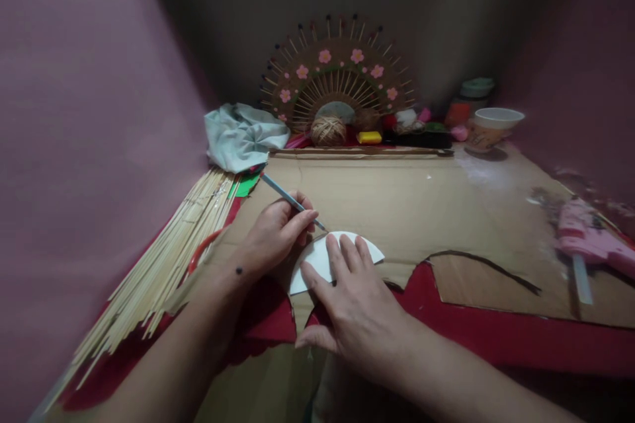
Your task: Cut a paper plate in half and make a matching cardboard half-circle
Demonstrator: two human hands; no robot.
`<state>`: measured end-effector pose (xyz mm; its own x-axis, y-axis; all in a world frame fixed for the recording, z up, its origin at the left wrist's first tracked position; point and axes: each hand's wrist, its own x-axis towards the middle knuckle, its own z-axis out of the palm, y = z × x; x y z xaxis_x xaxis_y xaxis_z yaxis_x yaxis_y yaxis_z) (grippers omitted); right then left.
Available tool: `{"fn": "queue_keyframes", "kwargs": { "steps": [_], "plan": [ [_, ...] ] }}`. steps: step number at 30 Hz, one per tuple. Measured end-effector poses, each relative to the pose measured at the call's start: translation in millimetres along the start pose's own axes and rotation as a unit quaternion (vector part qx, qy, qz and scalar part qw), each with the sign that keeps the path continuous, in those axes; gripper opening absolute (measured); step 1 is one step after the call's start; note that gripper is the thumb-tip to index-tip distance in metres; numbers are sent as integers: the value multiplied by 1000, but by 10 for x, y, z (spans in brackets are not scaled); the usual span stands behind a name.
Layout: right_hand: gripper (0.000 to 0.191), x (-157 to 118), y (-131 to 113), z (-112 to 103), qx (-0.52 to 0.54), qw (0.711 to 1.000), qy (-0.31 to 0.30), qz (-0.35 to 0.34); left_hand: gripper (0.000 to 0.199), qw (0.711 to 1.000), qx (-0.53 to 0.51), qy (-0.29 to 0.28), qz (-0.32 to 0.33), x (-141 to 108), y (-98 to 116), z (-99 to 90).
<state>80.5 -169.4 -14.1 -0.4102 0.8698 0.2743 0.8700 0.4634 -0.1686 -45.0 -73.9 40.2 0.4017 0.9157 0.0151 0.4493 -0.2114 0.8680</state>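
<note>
A slim blue-grey pencil (284, 193) is pinched in my left hand (285, 225), its tip at the upper edge of a white half-round paper piece (317, 258). My right hand (350, 284) lies over that piece with fingers stretched out, pressing it onto the brown cardboard sheet (377, 192). Part of the white piece is hidden under the fingers. The cardboard has a curved cut along its near edge, and dark red cloth (268, 310) shows below it.
Left lies a bundle of thin wooden sticks (169, 258). At the back stand a stick fan with pink flowers (342, 73), a twine ball (328, 130), a light blue cloth (243, 135) and a paper cup (491, 129). A pink glue gun (580, 231) lies right.
</note>
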Motion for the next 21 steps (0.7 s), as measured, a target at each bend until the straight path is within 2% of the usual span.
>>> {"fn": "queue_keyframes", "kwargs": {
  "steps": [5, 11, 21],
  "plan": [
    [84, 17, 0, -30, -3, 1000, -11, 2, 13, 999, 35, 14, 13, -114, -62, -37],
    [81, 17, -5, -30, -1, 1000, -13, 3, 17, 999, 27, 27, -22, -258, -125, -70],
    [76, -8, 0, -27, -5, 1000, -8, -2, 15, 997, 54, 61, 2, -457, -211, -111]
  ]
}}
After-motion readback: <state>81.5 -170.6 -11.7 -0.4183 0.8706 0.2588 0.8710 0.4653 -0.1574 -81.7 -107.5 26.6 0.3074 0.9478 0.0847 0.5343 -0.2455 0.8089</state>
